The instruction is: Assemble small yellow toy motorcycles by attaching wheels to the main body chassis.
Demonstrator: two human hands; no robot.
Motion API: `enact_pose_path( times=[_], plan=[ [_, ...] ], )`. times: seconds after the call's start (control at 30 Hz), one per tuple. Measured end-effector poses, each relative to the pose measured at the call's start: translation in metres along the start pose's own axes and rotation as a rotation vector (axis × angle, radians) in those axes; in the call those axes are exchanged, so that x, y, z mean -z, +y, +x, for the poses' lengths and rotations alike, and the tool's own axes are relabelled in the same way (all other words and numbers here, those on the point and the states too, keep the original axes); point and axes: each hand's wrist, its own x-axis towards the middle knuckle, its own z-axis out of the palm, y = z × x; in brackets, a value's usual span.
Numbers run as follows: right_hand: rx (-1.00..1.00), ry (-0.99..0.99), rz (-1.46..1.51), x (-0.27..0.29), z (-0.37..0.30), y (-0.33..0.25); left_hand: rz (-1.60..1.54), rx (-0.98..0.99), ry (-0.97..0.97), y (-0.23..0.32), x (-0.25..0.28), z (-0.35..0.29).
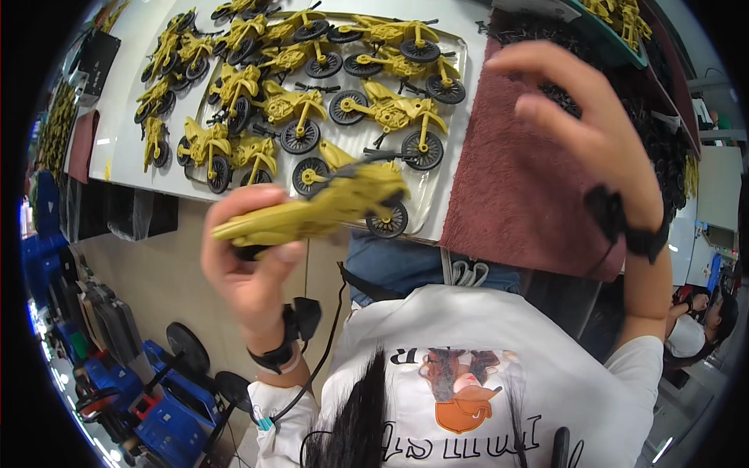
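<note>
My left hand (pixel 251 269) grips a yellow toy motorcycle (pixel 312 209) by its tail end, fingers on one side and thumb on the other. The toy is raised in front of the table's near edge, slightly blurred, with its dark handlebar end pointing right. Whether it has a front wheel I cannot tell, since other wheels lie behind it. Above a dark red cloth (pixel 519 183), my right hand (pixel 597 129) is open, fingers curved and thumb apart, nothing between them. Its fingertips are nearest to a heap of small black parts (pixel 534 31).
A clear shallow tray (pixel 425 214) on the white table (pixel 125 129) holds several yellow toy motorcycles (pixel 386 109) with black wheels; more stand left of it. A green-edged bin (pixel 624 39) with yellow parts is at the far right. Blue equipment (pixel 168 421) stands on the floor at left.
</note>
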Motion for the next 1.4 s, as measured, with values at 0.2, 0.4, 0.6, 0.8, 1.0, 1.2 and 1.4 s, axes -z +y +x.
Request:
enact_pose_path(
  times=[0.2, 0.4, 0.6, 0.8, 1.0, 1.2, 1.4],
  plan=[
    [-0.135, -0.198, 0.594, -0.06, -0.01, -0.048, -0.147, 0.039, -0.276, 0.004, -0.05, -0.007],
    [-0.361, 0.065, 0.921, -0.047, -0.02, -0.034, 0.873, -0.481, -0.297, -0.022, -0.001, -0.003],
    [-0.551, 0.08, 0.828, -0.055, -0.013, -0.033, 0.683, -0.457, -0.166, -0.063, -0.006, -0.02],
    [-0.45, 0.158, 0.947, -0.071, -0.001, -0.043, 0.572, -0.318, -0.148, -0.06, -0.026, -0.016],
    [-0.498, 0.143, 0.779, -0.085, 0.005, -0.046, 0.598, -0.269, -0.194, -0.051, -0.047, -0.018],
    [-0.283, 0.147, 0.137, -0.096, 0.008, -0.044, 0.703, -0.557, 0.023, -0.043, 0.01, -0.008],
    [-0.236, 0.128, -0.017, -0.095, 0.012, -0.048, 0.932, -0.198, 0.138, -0.018, 0.106, 0.107]
  ],
)
